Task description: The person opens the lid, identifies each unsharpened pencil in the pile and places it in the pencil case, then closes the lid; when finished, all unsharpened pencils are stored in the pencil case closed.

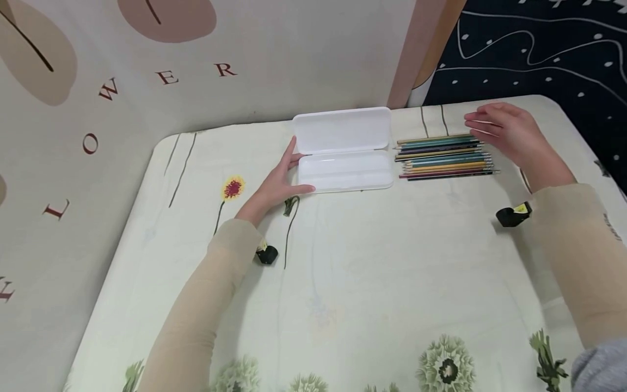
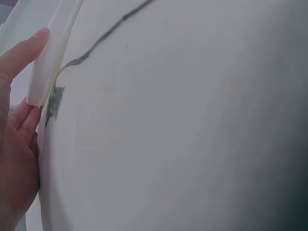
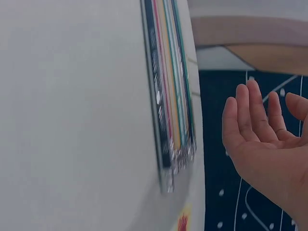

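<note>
A white plastic pencil case [image 1: 345, 170] lies unfolded at the back of the table, its lid [image 1: 343, 130] laid back towards the wall. My left hand [image 1: 279, 182] holds the case at its left end. In the left wrist view the thumb [image 2: 31, 48] lies over the rim and other fingers are partly hidden behind the case. To the right of the case, a row of pencils [image 1: 443, 158] in several colours lies side by side. My right hand [image 1: 509, 133] hovers by their right ends with nothing in it, its fingers [image 3: 257, 113] loosely bent and apart from the pencils.
A pale flowered cloth [image 1: 382, 261] covers the table. Behind it hangs a light curtain [image 1: 294, 54] with printed letters, and a dark patterned cloth [image 1: 548, 60] hangs at the back right. Small black devices [image 1: 513, 215] sit at both wrists.
</note>
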`<state>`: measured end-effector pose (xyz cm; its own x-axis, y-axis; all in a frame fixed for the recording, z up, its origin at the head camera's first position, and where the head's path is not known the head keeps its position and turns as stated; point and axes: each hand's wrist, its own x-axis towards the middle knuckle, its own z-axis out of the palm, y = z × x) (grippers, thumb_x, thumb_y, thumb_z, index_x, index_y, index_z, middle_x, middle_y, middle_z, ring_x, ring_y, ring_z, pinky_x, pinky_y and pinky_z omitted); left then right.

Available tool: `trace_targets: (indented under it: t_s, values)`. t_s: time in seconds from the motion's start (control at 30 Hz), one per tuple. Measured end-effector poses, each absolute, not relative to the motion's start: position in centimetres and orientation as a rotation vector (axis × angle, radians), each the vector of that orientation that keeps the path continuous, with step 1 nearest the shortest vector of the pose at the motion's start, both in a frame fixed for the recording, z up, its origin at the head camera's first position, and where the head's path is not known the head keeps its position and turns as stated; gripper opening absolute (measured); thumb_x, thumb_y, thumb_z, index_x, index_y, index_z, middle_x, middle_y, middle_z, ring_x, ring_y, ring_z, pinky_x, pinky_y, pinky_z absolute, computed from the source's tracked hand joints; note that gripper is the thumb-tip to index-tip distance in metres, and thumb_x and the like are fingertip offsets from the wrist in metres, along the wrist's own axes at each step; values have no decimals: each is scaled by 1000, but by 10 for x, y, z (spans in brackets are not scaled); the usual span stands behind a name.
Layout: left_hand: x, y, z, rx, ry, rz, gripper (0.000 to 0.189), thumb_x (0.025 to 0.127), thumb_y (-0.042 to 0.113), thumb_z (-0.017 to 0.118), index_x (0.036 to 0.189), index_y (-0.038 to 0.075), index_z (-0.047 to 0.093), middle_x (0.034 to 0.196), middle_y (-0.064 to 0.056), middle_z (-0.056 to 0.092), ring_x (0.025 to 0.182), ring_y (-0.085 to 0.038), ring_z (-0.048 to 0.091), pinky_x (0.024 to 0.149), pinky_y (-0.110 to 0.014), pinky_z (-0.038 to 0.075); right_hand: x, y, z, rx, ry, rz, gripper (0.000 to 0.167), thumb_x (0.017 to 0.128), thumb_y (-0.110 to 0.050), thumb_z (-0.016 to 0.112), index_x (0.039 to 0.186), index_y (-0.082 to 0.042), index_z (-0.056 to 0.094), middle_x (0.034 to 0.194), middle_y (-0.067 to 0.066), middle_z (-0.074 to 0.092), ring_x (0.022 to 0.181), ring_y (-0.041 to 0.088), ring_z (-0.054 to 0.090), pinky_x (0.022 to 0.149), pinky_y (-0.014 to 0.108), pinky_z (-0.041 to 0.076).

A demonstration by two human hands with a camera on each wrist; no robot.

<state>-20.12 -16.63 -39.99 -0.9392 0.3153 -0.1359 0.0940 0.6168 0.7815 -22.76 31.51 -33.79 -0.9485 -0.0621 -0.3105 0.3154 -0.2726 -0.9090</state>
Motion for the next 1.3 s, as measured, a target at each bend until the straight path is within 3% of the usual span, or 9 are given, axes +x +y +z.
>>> trace_targets:
  t_s: [0.13,0.43,0.67,0.9,1.13,1.3]
  values:
    - [-201,-165,-399,337,2587,1218,123,80,34,84,157,42,-12,159,-2,37,151,-19,31,128,-47,10,-222,328,-341,347,1695,-2347,33,92,-29,70,119,-14,58,104,-2,74,93,8,73,75,19,59]
    - [-200,-164,-399,320,2574,1229,125,79,34,85,157,40,-12,156,-1,38,151,-18,30,128,-46,10,-210,348,-343,375,1690,-2326,34,93,-29,69,121,-17,55,104,-3,73,92,7,72,76,18,58]
    - [-201,-164,-399,331,2570,1234,125,79,33,85,158,40,-12,156,-1,38,150,-18,30,128,-46,10,-202,359,-346,353,1603,-2373,20,97,-17,64,116,-15,60,103,-1,75,92,11,74,75,21,60]
    - [-202,-163,-400,361,2577,1215,124,80,31,84,159,35,-12,157,-3,37,150,-19,29,128,-45,11,-195,370,-353,342,1628,-2359,20,96,-11,64,116,-14,61,103,-1,75,91,11,75,73,22,60]
    - [-202,-163,-399,356,2585,1202,123,81,31,83,159,33,-12,157,-3,37,150,-19,29,128,-45,12,-188,379,-360,203,1653,-2316,19,100,-4,55,116,-10,62,105,0,76,95,10,74,76,22,60]
    - [-201,-162,-398,343,2585,1179,122,82,33,82,159,34,-13,158,-2,35,151,-19,28,128,-47,11,-187,384,-364,245,1738,-2231,23,98,-4,60,118,-14,64,104,-5,76,94,6,73,75,19,59]
